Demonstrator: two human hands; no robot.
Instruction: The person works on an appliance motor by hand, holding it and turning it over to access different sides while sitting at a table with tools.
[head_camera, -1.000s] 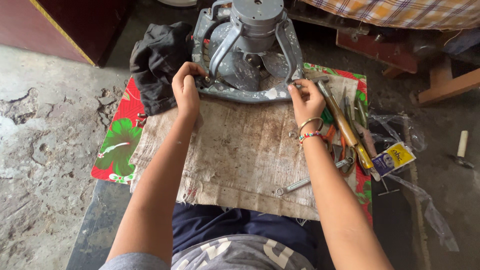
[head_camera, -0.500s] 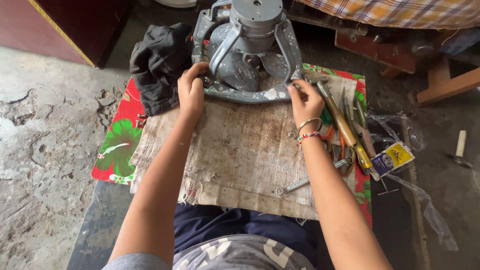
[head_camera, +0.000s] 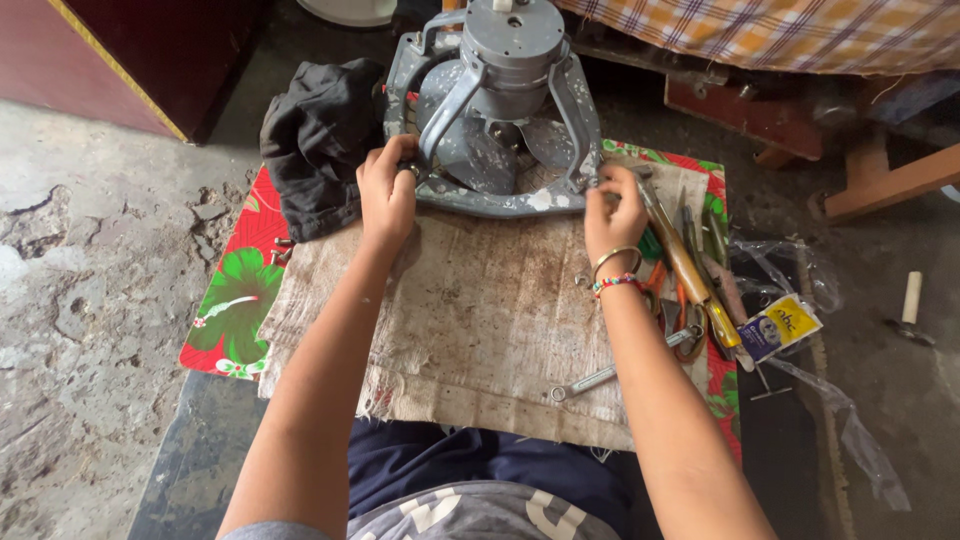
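floor (head_camera: 70, 300): cracked concrete, far left.
floral mat (head_camera: 235, 300): red and green, sticks out from under the sacking.
black cloth (head_camera: 315, 150): bunched up, touching the left side of the fan frame.
left hand (head_camera: 388, 195): yours, fingers closed on the left edge of the frame, pinching something small I can't make out.
fan frame (head_camera: 500, 130): grey metal exhaust fan, motor housing up, blades inside, sitting at the far edge of the table on the sacking. Looks heavy and rigid, top-heavy with that motor. Paint is chipped and grimy, so possibly slick. Grip the outer ring or the support struts, not the blades.
sacking (head_camera: 480, 320): worn, stained, covers most of the table.
spanner (head_camera: 600, 378): lies loose near your right forearm.
right hand (head_camera: 615, 210): yours, closed on the right rim of the frame, bangles on the wrist.
tools (head_camera: 690, 270): pliers and screwdrivers piled just right of that hand.
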